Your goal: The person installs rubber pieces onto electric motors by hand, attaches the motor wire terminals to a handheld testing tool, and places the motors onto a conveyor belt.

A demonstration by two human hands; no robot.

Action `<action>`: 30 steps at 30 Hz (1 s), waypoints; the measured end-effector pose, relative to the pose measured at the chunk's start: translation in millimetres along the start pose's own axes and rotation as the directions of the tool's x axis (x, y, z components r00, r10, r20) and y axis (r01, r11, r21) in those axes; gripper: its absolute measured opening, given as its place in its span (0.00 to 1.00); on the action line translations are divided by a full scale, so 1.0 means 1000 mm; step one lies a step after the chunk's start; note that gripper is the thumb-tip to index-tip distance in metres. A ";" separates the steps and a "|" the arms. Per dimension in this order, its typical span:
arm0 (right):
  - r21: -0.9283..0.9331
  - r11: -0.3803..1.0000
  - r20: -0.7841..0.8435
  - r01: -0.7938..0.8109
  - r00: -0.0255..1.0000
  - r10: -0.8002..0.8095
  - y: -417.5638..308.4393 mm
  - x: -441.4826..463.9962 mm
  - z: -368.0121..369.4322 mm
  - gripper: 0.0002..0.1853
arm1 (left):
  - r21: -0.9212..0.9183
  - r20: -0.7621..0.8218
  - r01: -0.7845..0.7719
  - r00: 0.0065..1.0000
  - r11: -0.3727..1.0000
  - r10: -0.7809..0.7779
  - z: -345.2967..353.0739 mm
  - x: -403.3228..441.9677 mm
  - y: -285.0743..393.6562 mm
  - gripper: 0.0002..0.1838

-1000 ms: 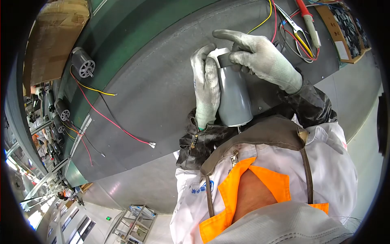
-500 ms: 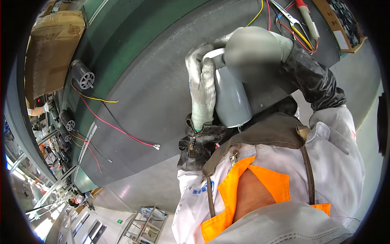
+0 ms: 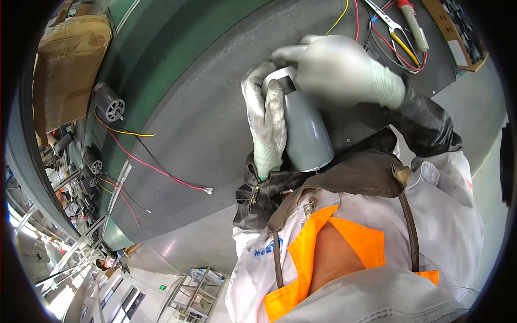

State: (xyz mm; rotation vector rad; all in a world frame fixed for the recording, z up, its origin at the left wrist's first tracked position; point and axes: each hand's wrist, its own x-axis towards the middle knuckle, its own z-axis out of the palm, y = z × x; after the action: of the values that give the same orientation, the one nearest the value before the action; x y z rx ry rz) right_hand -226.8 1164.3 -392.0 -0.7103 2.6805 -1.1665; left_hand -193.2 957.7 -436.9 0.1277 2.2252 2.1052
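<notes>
My left hand [image 3: 261,113], in a pale coated glove, is wrapped around the upper end of a smooth grey cylindrical motor [image 3: 308,129]. The motor is tilted, its lower end close to my apron. A white band and a small dark patch [image 3: 291,84] show near my left fingertips. My right hand [image 3: 336,70], also gloved, is over the motor's far end; its palm is blurred. Two of its fingers stretch left past the motor's end and appear apart. Whatever lies under the right palm is hidden.
Another motor [image 3: 109,102] with red, yellow and black wires lies left, and more motors [image 3: 91,160] stand beyond it. Scissors [image 3: 386,19], a red-handled tool [image 3: 413,24] and looped wires lie upper right, beside a cardboard box [image 3: 455,40]. A large carton [image 3: 72,70] stands far left.
My right hand has shifted slightly; its fingers reach out straighter, away from the motor's end, and more of its cuff shows. The dark patch on the motor looks darker. The left hand keeps its grip.
</notes>
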 end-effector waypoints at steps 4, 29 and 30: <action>-0.104 0.992 -0.165 -0.072 0.985 0.054 -0.020 -0.009 0.036 0.24 | 0.170 0.035 -0.087 0.996 0.982 0.082 -0.002 -0.001 -0.007 0.19; -0.067 0.998 -0.342 0.020 0.939 -0.041 -0.019 0.004 0.028 0.10 | 0.623 -0.031 -0.393 0.851 0.676 0.524 0.006 0.009 0.009 0.20; -0.066 0.998 -0.352 0.012 0.935 -0.034 -0.022 0.004 0.030 0.10 | 0.621 -0.033 -0.388 0.855 0.681 0.518 0.005 0.007 0.009 0.20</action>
State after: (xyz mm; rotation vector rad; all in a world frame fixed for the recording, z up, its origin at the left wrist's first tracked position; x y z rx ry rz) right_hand -213.0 1130.2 -397.0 -0.5892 3.0202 -1.3340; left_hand -199.8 964.2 -427.8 0.5865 3.2039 1.5190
